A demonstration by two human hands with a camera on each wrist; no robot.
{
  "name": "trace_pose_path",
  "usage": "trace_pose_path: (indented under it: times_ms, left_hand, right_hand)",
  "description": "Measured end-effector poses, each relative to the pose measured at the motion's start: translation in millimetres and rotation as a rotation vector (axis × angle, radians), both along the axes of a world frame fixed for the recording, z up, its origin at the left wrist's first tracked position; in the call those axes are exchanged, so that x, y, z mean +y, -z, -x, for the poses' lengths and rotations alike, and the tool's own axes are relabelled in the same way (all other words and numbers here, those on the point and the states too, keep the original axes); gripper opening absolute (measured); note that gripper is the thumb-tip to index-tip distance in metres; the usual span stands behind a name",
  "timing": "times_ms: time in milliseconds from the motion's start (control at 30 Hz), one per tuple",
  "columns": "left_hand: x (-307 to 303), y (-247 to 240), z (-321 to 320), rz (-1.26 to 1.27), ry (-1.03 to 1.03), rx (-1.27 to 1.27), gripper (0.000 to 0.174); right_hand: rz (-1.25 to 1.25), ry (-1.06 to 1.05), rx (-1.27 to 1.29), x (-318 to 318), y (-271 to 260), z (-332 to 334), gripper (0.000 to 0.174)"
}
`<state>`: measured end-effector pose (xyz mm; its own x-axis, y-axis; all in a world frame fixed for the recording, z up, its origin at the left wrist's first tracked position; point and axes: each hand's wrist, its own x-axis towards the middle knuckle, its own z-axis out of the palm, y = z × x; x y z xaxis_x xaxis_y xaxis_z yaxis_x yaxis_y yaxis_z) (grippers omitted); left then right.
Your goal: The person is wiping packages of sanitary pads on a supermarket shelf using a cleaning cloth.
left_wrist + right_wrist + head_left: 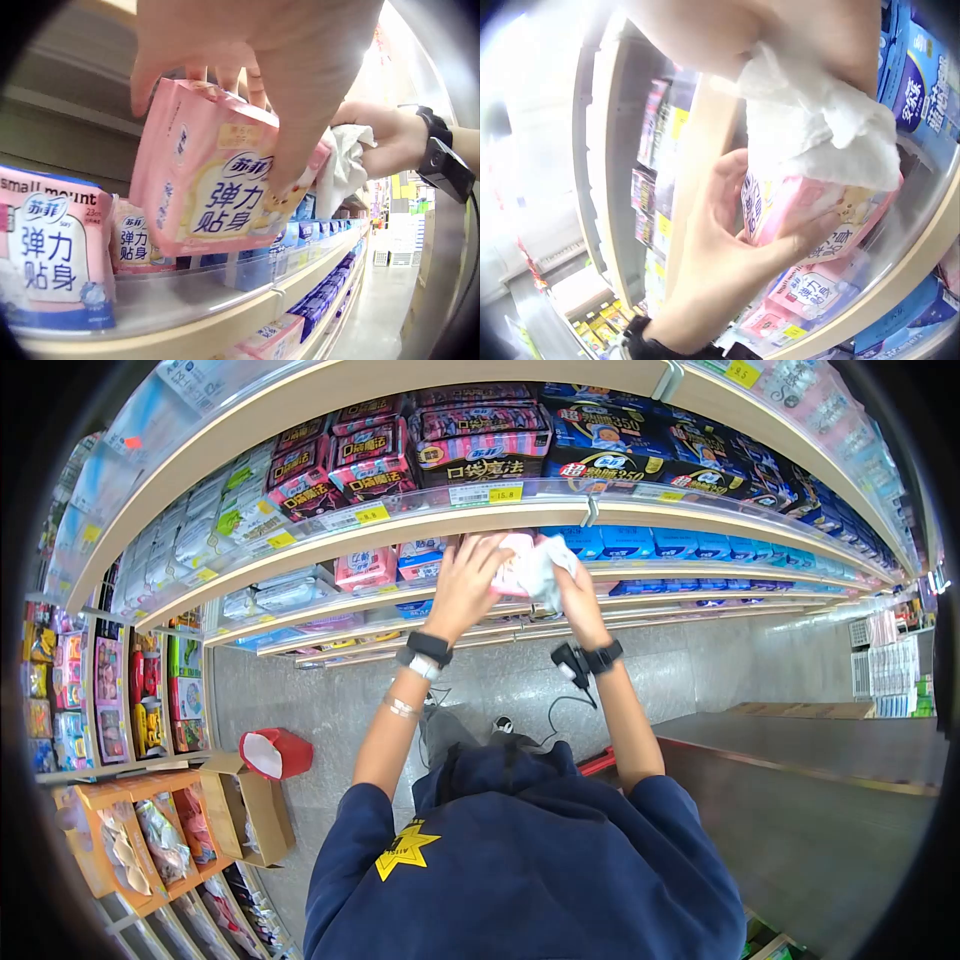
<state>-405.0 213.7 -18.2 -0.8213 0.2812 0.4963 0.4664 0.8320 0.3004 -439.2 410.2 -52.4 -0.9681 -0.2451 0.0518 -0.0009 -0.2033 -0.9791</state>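
My left hand (468, 582) grips a pink pack of sanitary pads (214, 176), thumb on the printed front and fingers over the top and back. The pack is tilted, held above the shelf's clear front lip (187, 292). In my right hand (577, 598) is a crumpled white cloth (817, 127), which lies against one end of the pack in the right wrist view. Part of the right hand's fingers is hidden by the cloth. A similar pink pack (56, 251) stands on the shelf at the left, with another pink pack (136, 244) behind.
Blue packs (628, 542) line the same shelf to the right. Above, a shelf holds pink-and-black packs (480, 440) and dark blue packs (605, 440). A red bucket (290, 753) and a cardboard box (262, 810) stand on the floor at the left.
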Motion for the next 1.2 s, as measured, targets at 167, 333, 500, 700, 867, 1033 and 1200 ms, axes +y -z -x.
trace_pose_path:
  times_ms: [167, 333, 500, 700, 867, 1033, 1200]
  left_hand:
    - [15, -12, -72, -0.203, 0.027, -0.027, 0.059]
    - [32, -37, -139, -0.241, 0.096, -0.149, 0.066]
    - [46, -48, -185, -0.444, 0.047, -0.202, 0.061]
    - [44, -21, -202, -0.569, 0.115, -0.093, 0.119]
    - [51, 0, -205, -0.715, 0.129, -0.02, 0.128]
    - [53, 13, -215, -0.718, -0.05, -0.11, 0.136]
    - [63, -13, -211, -0.563, -0.279, -0.083, 0.118]
  right_hand:
    - [0.172, 0.011, -0.091, 41, -20, -70, 0.042]
    - [0.078, -0.111, -0.201, 52, -10, -132, 0.043]
    - [0.21, -0.05, -0.525, 52, -9, -175, 0.04]
    - [0.211, -0.256, -0.337, 55, -37, -177, 0.043]
    - [0.094, -0.337, -0.258, 49, -40, -171, 0.04]
    - [-0.142, 0.023, -0.235, 67, -29, -162, 0.038]
    - [-0.134, 0.213, 0.123, 42, -86, -171, 0.038]
